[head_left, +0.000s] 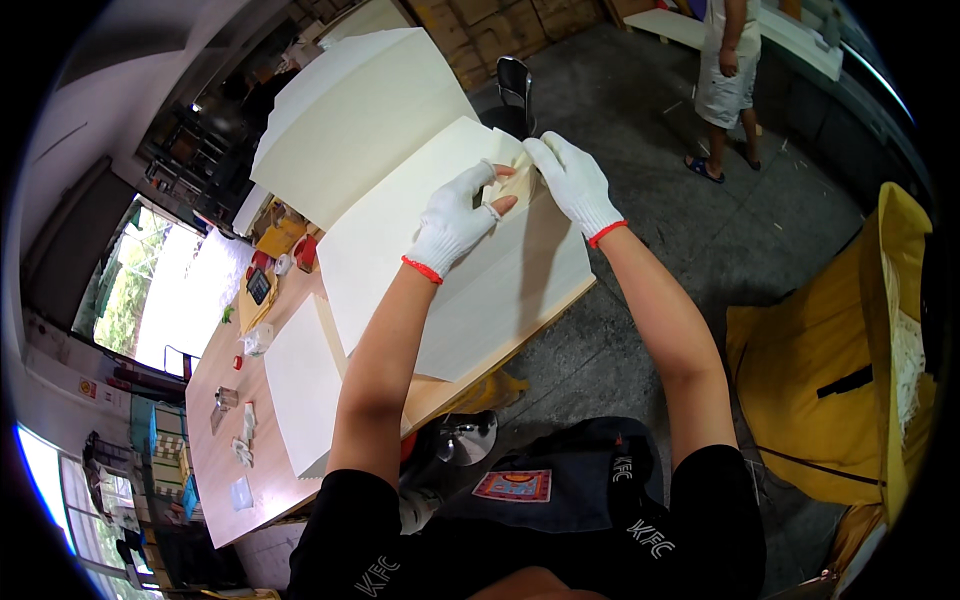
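Observation:
Both my hands wear white knitted gloves with red cuffs. My left hand (455,212), with thumb and forefinger tips bare, closes on the near-left side of a cream folded paper piece (518,188). At its far-right edge, my right hand (572,182) grips the same piece with bent fingers. What the right fingertips press on is partly hidden. Beneath the hands lies a wide stack of white paper sheets (400,220), its right side reaching the table edge. Behind it rises a taller stack of large white sheets (355,120).
On the wooden table (215,450) stand another white paper stack (305,385), a calculator (259,286), a red tape dispenser (304,252) and white gloves (245,435). A black chair (514,90) stands beyond. At right is a large yellow bag (810,370); a person (728,80) stands farther off.

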